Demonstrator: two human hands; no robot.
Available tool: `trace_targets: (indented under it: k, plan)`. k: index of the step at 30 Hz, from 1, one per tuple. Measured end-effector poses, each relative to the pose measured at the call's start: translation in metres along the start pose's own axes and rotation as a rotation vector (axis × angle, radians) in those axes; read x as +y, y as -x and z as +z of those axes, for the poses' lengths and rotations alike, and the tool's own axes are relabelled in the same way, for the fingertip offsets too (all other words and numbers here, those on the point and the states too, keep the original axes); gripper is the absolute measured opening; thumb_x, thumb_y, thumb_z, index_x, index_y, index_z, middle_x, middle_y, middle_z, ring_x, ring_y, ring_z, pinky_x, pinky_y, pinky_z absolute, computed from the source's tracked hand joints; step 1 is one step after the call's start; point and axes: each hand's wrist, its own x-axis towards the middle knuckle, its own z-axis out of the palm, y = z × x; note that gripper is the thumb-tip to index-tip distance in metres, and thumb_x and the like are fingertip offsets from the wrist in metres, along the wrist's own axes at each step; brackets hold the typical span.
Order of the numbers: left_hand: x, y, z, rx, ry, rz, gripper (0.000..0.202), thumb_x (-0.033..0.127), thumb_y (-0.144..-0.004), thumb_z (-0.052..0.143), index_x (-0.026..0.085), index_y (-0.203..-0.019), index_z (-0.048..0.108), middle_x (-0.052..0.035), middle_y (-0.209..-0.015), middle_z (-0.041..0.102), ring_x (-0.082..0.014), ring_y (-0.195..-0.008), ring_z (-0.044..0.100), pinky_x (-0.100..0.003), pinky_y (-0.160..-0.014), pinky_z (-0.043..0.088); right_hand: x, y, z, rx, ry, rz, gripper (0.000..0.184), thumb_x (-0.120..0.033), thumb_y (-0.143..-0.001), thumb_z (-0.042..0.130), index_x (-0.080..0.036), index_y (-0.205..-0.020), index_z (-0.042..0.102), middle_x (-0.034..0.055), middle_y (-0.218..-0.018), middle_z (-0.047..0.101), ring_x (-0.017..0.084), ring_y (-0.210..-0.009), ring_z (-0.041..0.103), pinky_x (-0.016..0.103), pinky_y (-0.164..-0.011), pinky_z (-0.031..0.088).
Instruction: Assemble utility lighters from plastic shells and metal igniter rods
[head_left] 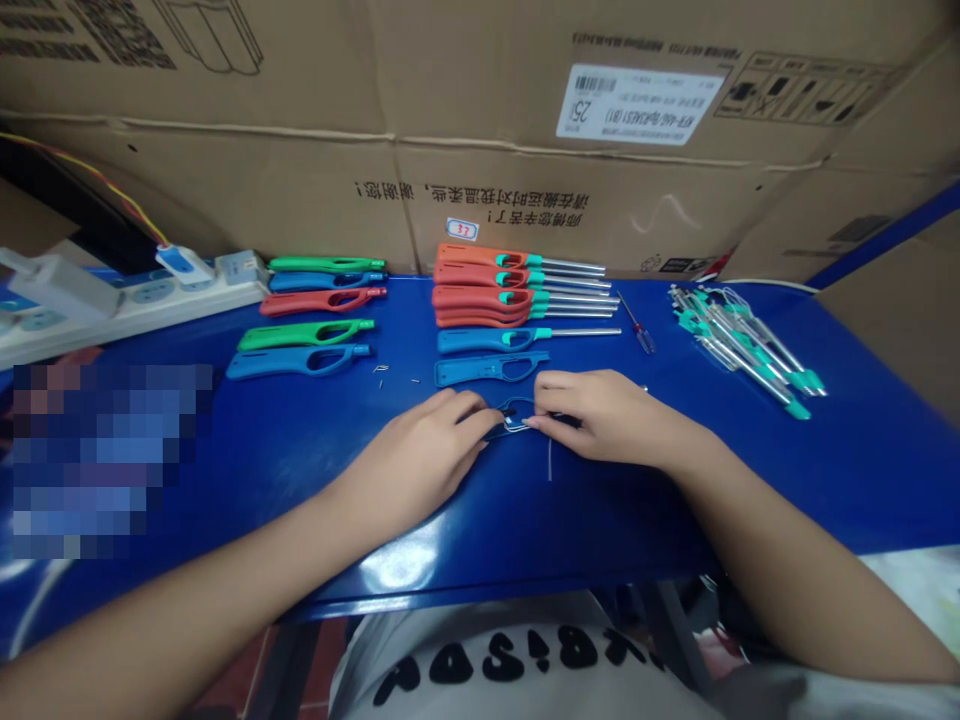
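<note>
At the near middle of the table, my left hand point(439, 440) is closed on one end of a blue lighter handle shell point(516, 404), mostly hidden by the fingers. My right hand point(600, 415) pinches at the shell's other end, where pale wires point(517, 425) and a small white part show. A thin wire point(550, 460) hangs below the right fingers. Just beyond lies another blue handle half point(469, 369), and past it a blue lighter point(480, 341) with a metal tube. Orange and red lighters point(480, 300) are lined up farther back.
Several coloured handle shells point(311, 334) lie at the left, near small loose metal bits point(381, 368). A screwdriver point(643, 338) lies right of the lighters. Metal tubes with green ends point(750, 345) are piled at the right. A power strip point(150, 312) and cardboard point(480, 160) border the table.
</note>
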Motion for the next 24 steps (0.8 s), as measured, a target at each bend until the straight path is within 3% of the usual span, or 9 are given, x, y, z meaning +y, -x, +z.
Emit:
trace_targets:
  k: [12,16,24]
  plan:
    - [-0.0019,-0.0008,0.0041,-0.005,0.012,0.068,0.032,0.015,-0.102,0.046,0.019,-0.128,0.065,-0.0114,-0.119,0.062,-0.026,-0.111,0.058,-0.044,-0.095,0.055,-0.0033,0.0008,-0.0085,-0.033,-0.124,-0.007,0.006,-0.021,-0.094,0.059,-0.021,-0.095,0.064,0.0025,-0.095,0.068,0.014,-0.079,0.06,0.026,-0.067,0.038]
    - [-0.0009,-0.0017,0.0029,-0.033,0.014,0.067,0.034,0.012,-0.101,0.047,0.019,-0.13,0.063,-0.0116,-0.121,0.061,-0.0265,-0.111,0.057,-0.045,-0.096,0.054,-0.0028,-0.0005,-0.0068,-0.044,-0.118,0.015,0.01,-0.028,-0.096,0.06,-0.02,-0.094,0.064,0.0025,-0.093,0.068,0.015,-0.077,0.059,0.027,-0.066,0.037]
    - [-0.0017,-0.0018,0.0032,-0.04,0.014,0.059,0.037,0.012,-0.101,0.044,0.02,-0.133,0.06,-0.0117,-0.122,0.061,-0.0262,-0.112,0.056,-0.044,-0.097,0.054,0.0,-0.0027,-0.0013,-0.026,-0.08,-0.003,0.015,-0.028,-0.101,0.054,-0.02,-0.092,0.063,0.004,-0.093,0.068,0.015,-0.076,0.059,0.027,-0.065,0.035]
